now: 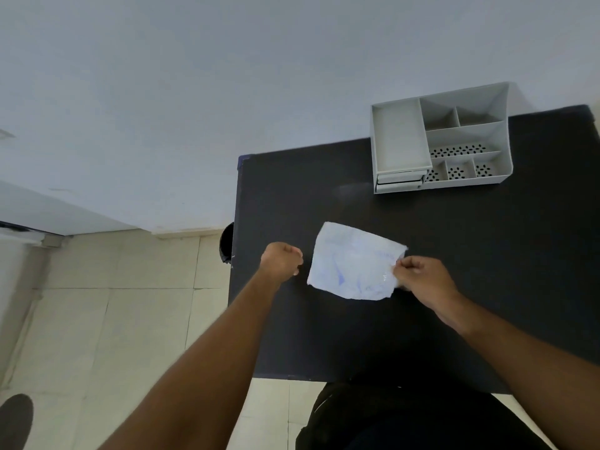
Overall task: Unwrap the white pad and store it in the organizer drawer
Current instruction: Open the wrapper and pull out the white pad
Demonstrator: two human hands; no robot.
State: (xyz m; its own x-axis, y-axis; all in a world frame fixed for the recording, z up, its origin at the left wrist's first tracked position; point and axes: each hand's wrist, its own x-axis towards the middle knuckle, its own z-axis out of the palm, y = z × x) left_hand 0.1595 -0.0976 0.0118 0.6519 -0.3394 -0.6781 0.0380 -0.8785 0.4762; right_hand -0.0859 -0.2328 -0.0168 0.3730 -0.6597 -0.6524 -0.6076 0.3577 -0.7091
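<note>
Unwrapping step in hand: right hand [418, 274] pinches the right edge of the wrapped pad [354, 263] on the table [454, 254], left hand [281, 261] clenched empty just left of it; next, peel wrapper, then reach organizer [441, 141] beyond the right hand.

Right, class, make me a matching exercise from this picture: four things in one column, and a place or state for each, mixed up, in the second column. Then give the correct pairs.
Things
1. left hand
2. right hand
3. white wrapped pad
4. grey organizer

Places or states
A. at the far side of the black table, next to the wall
B. closed in a fist, a little apart from the pad
C. pinching the pad's right edge
D. lying in the middle of the table, between the two hands

Pairs: 1-B, 2-C, 3-D, 4-A
</note>
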